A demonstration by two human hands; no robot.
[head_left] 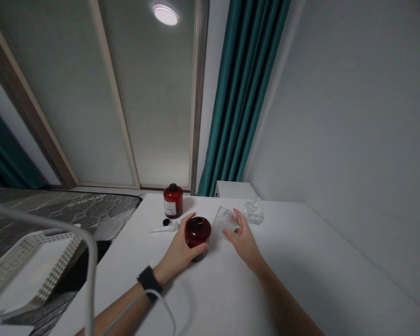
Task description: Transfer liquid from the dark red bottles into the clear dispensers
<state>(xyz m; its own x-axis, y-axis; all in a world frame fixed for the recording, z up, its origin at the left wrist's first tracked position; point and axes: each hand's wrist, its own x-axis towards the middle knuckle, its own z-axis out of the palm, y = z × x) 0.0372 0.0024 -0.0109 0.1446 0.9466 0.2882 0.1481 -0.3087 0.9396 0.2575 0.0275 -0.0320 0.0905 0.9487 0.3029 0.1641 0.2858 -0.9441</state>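
Observation:
My left hand [184, 246] is wrapped around a dark red, see-through bottle [199, 229] standing on the white table; its neck shows no cap. Just to the right, my right hand [243, 238] grips a clear plastic piece [225, 219] between thumb and fingers; its exact kind is hard to make out. Behind the left hand stands a second red bottle [173, 205] with a black cap and a white label. A white pump head [166, 227] with a black collar lies on the table beside that bottle.
Crumpled clear plastic [254, 212] lies beyond my right hand. A white box [235, 190] stands at the table's back edge near the teal curtain [245, 93]. To the left is a white perforated basket [47, 280], with a pale curved tube [91, 280] in front of it.

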